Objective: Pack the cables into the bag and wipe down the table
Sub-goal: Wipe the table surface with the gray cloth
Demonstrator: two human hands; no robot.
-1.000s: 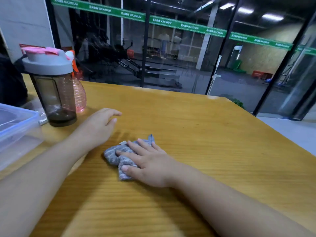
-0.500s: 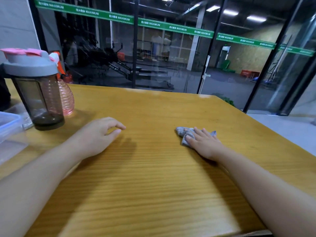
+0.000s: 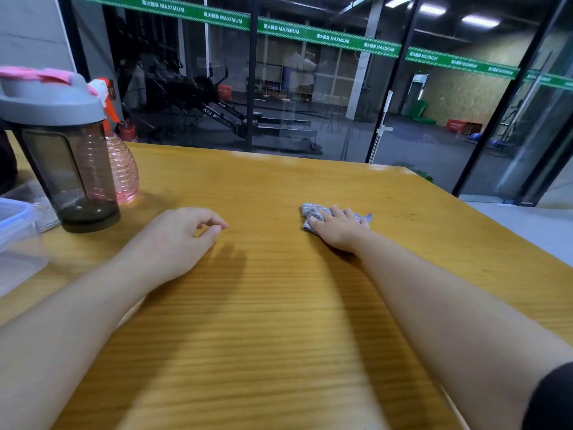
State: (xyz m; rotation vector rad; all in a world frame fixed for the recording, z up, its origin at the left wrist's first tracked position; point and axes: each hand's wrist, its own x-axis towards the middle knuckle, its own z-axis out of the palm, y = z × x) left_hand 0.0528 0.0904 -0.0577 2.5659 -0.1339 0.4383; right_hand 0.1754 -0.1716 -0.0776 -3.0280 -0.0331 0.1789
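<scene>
On the yellow-brown wooden table (image 3: 279,305), the right hand (image 3: 339,231) presses a crumpled grey cloth (image 3: 311,212) flat with straight fingers. The left hand (image 3: 173,240) rests on the wood, fingers loosely curled, holding nothing. At far left stand a smoky plastic shaker bottle with grey lid (image 3: 66,156), a ribbed pink spray bottle (image 3: 124,172) just behind it, and a clear plastic storage box (image 3: 15,240).

Both forearms were bare from wrist to elbow. The left hand (image 3: 173,240) and right hand (image 3: 339,231) wore no gloves, rings or watch. A dark sleeve (image 3: 550,398) edge showed at the right upper arm, nothing more.
</scene>
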